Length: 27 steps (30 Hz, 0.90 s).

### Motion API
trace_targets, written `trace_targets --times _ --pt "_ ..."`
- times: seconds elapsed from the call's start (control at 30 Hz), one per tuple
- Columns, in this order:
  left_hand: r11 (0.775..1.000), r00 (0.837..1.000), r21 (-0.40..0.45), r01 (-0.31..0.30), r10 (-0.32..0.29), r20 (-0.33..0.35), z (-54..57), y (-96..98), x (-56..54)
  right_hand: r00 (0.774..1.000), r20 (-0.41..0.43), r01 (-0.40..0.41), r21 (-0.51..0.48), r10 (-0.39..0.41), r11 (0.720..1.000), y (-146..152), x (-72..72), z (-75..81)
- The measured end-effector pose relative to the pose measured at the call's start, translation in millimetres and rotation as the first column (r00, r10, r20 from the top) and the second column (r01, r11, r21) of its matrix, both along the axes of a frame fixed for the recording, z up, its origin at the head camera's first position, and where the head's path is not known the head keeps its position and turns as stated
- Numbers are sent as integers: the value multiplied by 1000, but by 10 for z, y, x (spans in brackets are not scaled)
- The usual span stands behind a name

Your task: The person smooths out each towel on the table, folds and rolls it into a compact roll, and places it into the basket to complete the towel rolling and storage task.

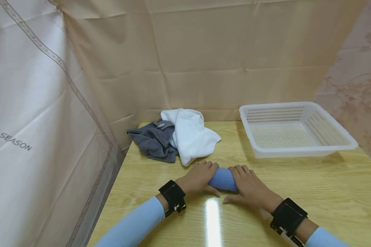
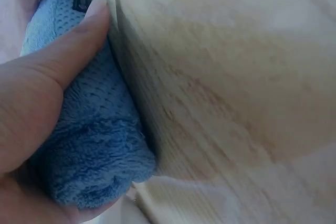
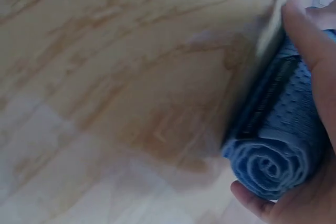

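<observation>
A blue towel (image 1: 223, 179), rolled into a tight cylinder, lies on the wooden table between both hands. My left hand (image 1: 199, 177) grips its left end, thumb along the near side and fingers over the top. At the right end my right hand (image 1: 250, 187) holds the roll in the same way. The right wrist view shows the spiral end of the towel (image 3: 270, 166) and a dark label strip (image 3: 270, 95) along its side. In the left wrist view the thumb presses on the towel (image 2: 100, 103), close to a small dark tag.
A dark grey cloth (image 1: 156, 142) and a white towel (image 1: 193, 137) lie crumpled together at the back left of the table (image 1: 296, 192). A white perforated plastic basket (image 1: 300, 151) stands at the back right. Hanging fabric (image 1: 204, 51) walls the back and sides.
</observation>
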<state>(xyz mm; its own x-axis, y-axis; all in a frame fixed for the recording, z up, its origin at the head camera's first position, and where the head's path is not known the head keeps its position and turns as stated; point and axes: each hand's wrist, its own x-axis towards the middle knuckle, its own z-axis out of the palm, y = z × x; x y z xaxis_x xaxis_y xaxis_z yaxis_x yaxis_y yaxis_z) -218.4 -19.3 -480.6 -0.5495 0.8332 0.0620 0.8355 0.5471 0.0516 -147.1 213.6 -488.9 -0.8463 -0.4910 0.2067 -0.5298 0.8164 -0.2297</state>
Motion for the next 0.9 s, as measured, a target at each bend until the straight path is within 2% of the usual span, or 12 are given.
trace_targets --times 0.2,0.27,0.33,0.43,0.5,0.57,0.7,0.8,0.9 --pt "998 998 63 -23 20 58 -10 7 -60 997 -64 -32 -42 29 999 36 -127 -84" --pt "997 1000 68 -26 26 12 -18 1 -59 997 -64 -52 -52 49 997 56 -169 -92" --pt "998 997 54 -25 29 -71 -21 -10 -46 996 -54 -74 -58 70 996 76 -203 -77" --pt "1000 981 25 -6 11 -192 -9 -18 -28 995 -56 -89 -33 88 995 86 -243 -31" --pt "1000 974 13 17 -13 -225 13 -18 -26 993 -92 -72 6 72 997 73 -256 3" --pt "999 977 6 37 -35 -210 27 -15 -46 985 -164 -45 63 55 997 41 -254 31" --pt "999 994 16 40 -38 -100 22 -6 -105 959 -278 -11 165 57 986 -45 -221 24" --pt "999 995 32 36 -33 -93 -9 0 -118 962 -265 -16 177 63 984 -80 -226 -10" --pt "1000 983 22 22 -17 -182 -30 4 -79 982 -185 -20 129 44 991 -66 -275 -22"
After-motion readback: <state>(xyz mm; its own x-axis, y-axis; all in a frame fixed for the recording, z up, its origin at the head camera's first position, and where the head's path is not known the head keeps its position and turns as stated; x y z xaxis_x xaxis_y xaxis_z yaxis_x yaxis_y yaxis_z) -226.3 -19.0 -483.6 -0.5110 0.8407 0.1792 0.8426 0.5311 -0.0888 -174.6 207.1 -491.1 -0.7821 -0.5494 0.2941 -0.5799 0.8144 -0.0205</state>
